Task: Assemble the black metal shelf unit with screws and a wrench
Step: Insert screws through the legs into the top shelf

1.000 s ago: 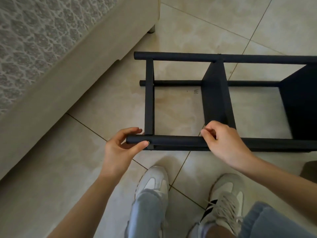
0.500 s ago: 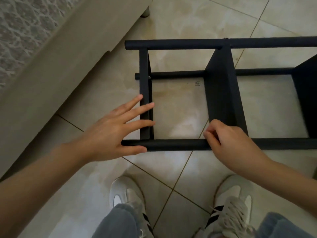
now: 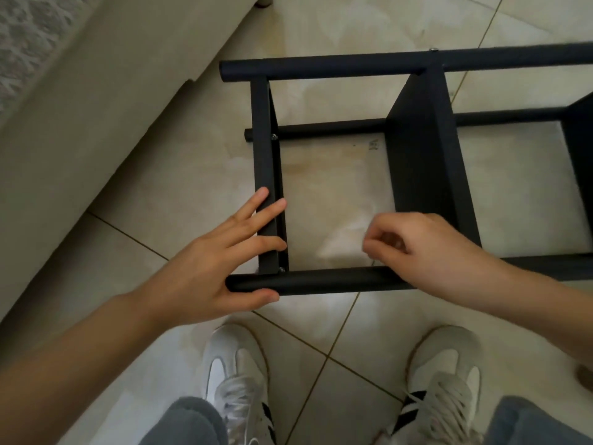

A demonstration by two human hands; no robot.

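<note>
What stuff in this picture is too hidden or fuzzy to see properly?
All in the head view:
1. The right hand is blurred and its fingers are curled, so I cannot tell whether it pinches a screw.
2. The right hand covers the spot where the middle shelf panel meets the near tube.
3. The shelf unit runs off the right edge, so its other end is unseen.
4. A dark shape is cut off by the right edge.

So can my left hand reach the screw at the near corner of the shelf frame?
Probably yes: the left hand rests right beside the screw, which sits uncovered with nothing between them.
</note>
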